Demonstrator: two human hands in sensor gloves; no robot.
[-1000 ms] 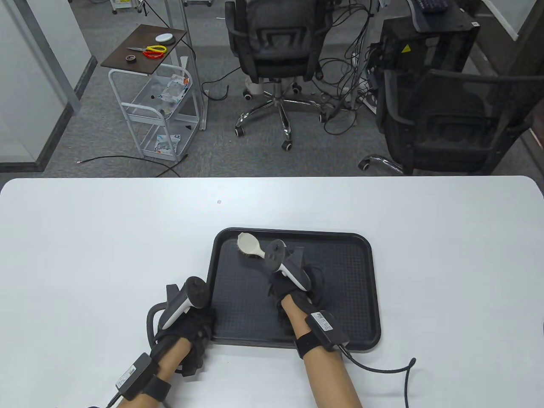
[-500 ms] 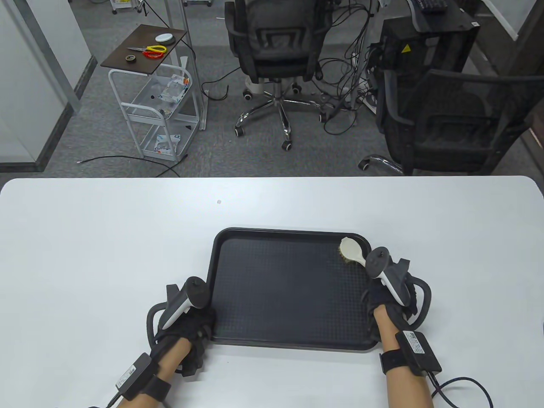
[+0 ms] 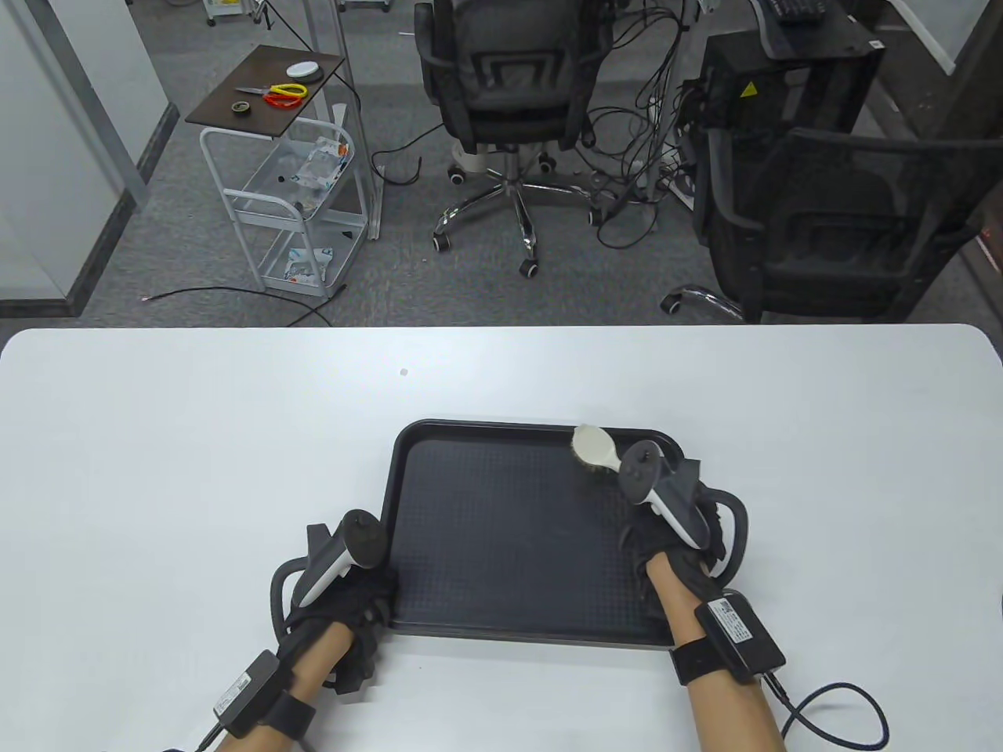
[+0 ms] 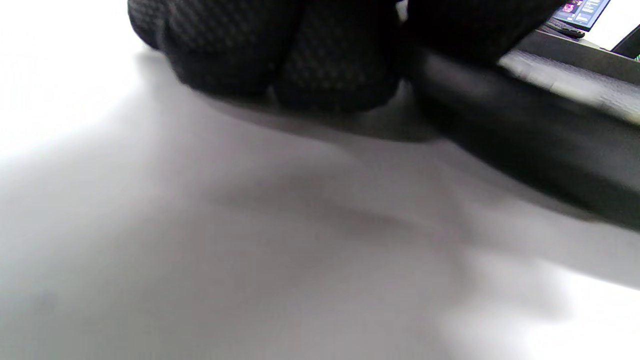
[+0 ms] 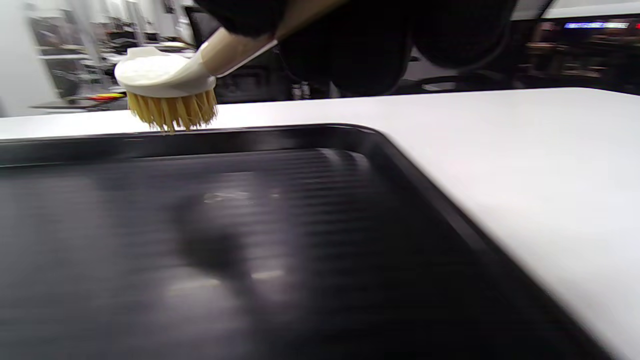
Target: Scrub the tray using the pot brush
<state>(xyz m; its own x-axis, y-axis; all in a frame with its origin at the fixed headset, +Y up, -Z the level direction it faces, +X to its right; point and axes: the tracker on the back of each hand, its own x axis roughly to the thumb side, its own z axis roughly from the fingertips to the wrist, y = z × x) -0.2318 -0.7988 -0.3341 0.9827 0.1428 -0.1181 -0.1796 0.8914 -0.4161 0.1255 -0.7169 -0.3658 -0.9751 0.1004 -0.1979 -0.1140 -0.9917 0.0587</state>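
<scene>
A black rectangular tray (image 3: 486,540) lies on the white table. My right hand (image 3: 678,533) grips the handle of a pot brush (image 3: 595,448) with a cream head and tan bristles. The brush head sits over the tray's far edge, right of centre. In the right wrist view the pot brush (image 5: 167,85) has its bristles near the tray (image 5: 250,240) rim at the far side. My left hand (image 3: 356,587) holds the tray's near left corner. In the left wrist view its fingers (image 4: 300,55) curl beside the tray (image 4: 525,140) edge.
The white table (image 3: 196,439) spreads to the left, right and far side of the tray. A cable (image 3: 838,717) trails from my right wrist across the table at the near right. Office chairs (image 3: 509,94) and a small cart (image 3: 290,196) stand on the floor beyond the table.
The right hand swept the brush from the tray's far left to its far right corner, then back leftward a little. The left hand and the tray stayed put.
</scene>
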